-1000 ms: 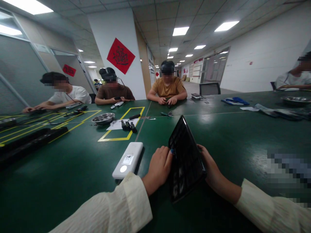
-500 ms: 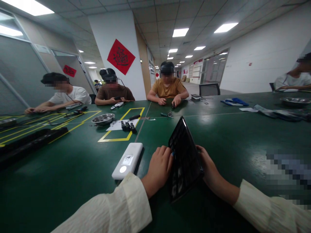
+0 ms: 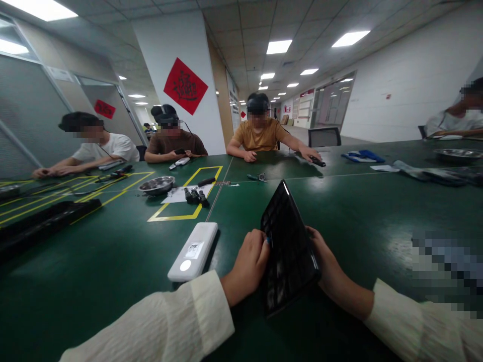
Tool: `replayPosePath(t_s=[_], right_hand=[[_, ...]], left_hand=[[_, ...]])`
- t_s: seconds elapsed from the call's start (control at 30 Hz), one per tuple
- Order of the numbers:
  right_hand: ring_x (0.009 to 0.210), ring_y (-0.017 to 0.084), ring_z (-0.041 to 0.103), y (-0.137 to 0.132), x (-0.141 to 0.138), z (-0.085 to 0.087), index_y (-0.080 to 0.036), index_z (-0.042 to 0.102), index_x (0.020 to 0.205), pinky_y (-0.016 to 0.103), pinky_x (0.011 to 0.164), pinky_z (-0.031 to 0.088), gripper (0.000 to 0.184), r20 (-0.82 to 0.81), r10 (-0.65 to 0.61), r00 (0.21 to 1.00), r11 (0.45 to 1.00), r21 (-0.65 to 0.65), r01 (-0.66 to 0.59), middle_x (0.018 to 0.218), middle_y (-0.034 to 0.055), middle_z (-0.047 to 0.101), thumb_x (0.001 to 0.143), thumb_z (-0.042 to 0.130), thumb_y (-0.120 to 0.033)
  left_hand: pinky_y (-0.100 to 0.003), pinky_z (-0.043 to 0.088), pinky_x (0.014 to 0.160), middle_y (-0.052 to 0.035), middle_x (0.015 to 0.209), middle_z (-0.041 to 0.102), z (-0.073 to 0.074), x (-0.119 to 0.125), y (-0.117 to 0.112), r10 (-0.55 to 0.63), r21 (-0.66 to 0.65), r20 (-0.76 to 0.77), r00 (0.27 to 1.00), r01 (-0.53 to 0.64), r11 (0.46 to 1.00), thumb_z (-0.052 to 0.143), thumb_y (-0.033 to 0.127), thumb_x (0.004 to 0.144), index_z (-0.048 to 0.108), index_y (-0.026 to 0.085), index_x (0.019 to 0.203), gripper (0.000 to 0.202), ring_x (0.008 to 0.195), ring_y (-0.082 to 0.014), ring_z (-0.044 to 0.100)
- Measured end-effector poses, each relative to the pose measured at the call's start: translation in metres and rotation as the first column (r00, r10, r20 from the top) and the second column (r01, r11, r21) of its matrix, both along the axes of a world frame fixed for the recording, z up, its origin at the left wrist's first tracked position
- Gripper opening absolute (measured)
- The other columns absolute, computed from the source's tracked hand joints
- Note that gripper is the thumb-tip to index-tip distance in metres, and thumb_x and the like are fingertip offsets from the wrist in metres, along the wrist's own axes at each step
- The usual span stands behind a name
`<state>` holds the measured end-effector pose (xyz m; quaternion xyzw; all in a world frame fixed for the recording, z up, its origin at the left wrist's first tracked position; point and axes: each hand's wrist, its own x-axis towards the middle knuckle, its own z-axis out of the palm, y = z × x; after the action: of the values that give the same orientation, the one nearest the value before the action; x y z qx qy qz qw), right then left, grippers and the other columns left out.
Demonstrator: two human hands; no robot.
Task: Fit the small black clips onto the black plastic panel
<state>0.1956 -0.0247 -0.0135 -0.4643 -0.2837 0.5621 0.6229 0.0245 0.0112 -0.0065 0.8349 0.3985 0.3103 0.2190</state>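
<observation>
A black tablet-like panel (image 3: 287, 251) stands tilted on its edge on the green table (image 3: 113, 261) in front of me. My left hand (image 3: 247, 266) grips its left edge with curled fingers; something small and blue shows at the fingertips. My right hand (image 3: 328, 266) holds the right edge from behind, its fingers mostly hidden by the panel. Both sleeves are cream coloured.
A white power bank (image 3: 193, 251) lies just left of my left hand. Farther off are a metal bowl (image 3: 156, 185), small black parts (image 3: 194, 195) on paper inside yellow tape, and a long black tray (image 3: 41, 221). Three people sit opposite; another sits at far right.
My hands and the panel have barely moved. The person in the yellow shirt opposite has stretched an arm out to the right across the table.
</observation>
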Motion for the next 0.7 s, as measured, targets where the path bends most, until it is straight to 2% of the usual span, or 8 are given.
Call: replayPosePath(t_s=[0.13,0.4,0.57,0.7], right_hand=[[0.063,0.020,0.057,0.001,0.001,-0.002,-0.025,0.043,0.106,0.029,0.051,0.037,0.045,-0.005,0.016,1.000,1.000,0.014,-0.016,0.067,-0.0029,0.056,0.067,0.059,-0.040],[0.061,0.018,0.056,0.001,0.004,-0.009,-0.025,0.044,0.108,0.029,0.053,0.038,0.040,0.080,0.056,0.995,0.997,0.052,-0.060,0.067,-0.0026,0.057,0.073,0.054,-0.040],[0.071,0.022,0.059,-0.002,0.002,0.000,-0.025,0.046,0.102,0.030,0.054,0.039,0.041,0.065,0.033,0.997,0.999,0.026,-0.035,0.072,-0.0010,0.060,0.067,0.058,-0.043],[0.078,0.024,0.059,-0.005,0.000,0.008,-0.025,0.048,0.097,0.031,0.056,0.040,0.042,0.058,0.019,0.998,1.000,0.000,-0.019,0.072,-0.0003,0.060,0.062,0.060,-0.044]], left_hand=[[-0.035,0.040,0.080,-0.0054,0.088,0.049,-0.002,-0.001,0.002,0.002,-0.051,0.025,1.000,0.000,0.999,0.023,0.033,0.093,0.043,0.019,0.085,0.025,0.084,-0.0186,0.045],[-0.036,0.041,0.078,-0.0066,0.084,0.055,-0.003,-0.001,0.004,0.069,-0.017,-0.026,0.997,-0.070,0.997,0.021,0.036,0.092,0.048,0.018,0.081,0.035,0.080,-0.0199,0.049],[-0.034,0.042,0.080,-0.0077,0.085,0.060,-0.003,-0.001,0.006,0.052,-0.063,-0.012,0.999,-0.053,0.997,0.023,0.041,0.092,0.054,0.017,0.081,0.041,0.082,-0.0209,0.054],[-0.030,0.043,0.071,-0.0063,0.079,0.062,-0.005,0.000,0.009,0.040,-0.194,0.046,0.998,-0.031,0.980,0.023,0.045,0.091,0.055,0.016,0.077,0.045,0.076,-0.0201,0.055]])
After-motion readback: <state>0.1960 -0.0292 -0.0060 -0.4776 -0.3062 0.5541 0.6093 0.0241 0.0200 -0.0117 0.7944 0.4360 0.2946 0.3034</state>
